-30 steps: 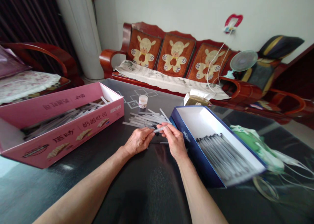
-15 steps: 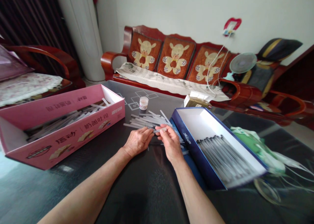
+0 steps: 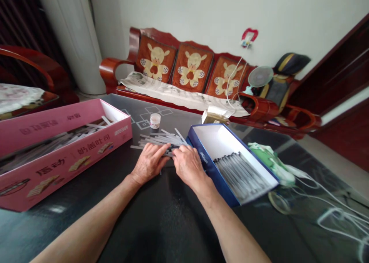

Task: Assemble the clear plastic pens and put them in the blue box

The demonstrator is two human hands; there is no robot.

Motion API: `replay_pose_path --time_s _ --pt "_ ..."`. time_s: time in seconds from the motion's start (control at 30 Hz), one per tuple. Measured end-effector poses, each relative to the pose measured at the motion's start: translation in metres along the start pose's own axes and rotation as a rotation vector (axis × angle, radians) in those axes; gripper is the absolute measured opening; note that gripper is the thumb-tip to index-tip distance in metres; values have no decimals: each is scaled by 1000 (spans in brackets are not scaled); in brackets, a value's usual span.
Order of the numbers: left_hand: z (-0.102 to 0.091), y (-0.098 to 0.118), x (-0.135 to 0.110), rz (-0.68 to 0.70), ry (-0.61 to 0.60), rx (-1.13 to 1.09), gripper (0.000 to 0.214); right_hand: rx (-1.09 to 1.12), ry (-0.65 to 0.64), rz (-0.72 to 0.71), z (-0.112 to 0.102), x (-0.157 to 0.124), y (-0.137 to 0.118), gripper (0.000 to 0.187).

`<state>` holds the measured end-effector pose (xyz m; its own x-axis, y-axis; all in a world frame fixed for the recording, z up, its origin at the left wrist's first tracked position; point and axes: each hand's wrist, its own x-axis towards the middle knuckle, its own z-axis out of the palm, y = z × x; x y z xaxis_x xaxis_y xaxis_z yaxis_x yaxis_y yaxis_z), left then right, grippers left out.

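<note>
My left hand (image 3: pixel 148 161) is palm down at the near edge of a loose pile of thin pale plastic tubes (image 3: pixel 152 139), its fingers curled and pressed together. Facing it, my right hand (image 3: pixel 188 164) has bent fingers, and the fingertips of both hands almost meet. A short stretch of greyish tube (image 3: pixel 168 154) shows between them, pinched at the fingertips; its ends are hidden by the fingers. Right of my hands stands a blue box (image 3: pixel 207 155) with a white inside, holding a row of grey sticks with dark ends (image 3: pixel 240 174).
A long pink box (image 3: pixel 86 159) with many tubes inside stands at left. Behind the pile is a small white jar (image 3: pixel 155 121). A tissue box (image 3: pixel 215 117), a green-and-white plastic bag (image 3: pixel 266 159), a tape roll (image 3: pixel 279 202) and white cables (image 3: pixel 340 219) lie around the blue box.
My right hand has turned from palm sideways, with a pale tube pinched in it, to palm down. Both hands stay close together. The whole view has shifted toward the right.
</note>
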<state>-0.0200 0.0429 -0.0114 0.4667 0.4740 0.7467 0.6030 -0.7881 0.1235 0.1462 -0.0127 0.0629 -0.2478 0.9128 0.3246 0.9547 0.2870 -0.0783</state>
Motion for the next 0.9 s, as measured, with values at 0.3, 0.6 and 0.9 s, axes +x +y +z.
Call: replay_pose_path --time_s 0.3,0.6,0.9 --pt "6 -11 -5 -262 248 -1 46 -393 -33 455 -64 -81 151 25" --pt "8 -18 -5 -511 344 -58 35 -481 -242 679 -55 -123 195 24" --pt "13 -27 -7 -720 443 -157 27 121 203 198 -17 -55 51 18"
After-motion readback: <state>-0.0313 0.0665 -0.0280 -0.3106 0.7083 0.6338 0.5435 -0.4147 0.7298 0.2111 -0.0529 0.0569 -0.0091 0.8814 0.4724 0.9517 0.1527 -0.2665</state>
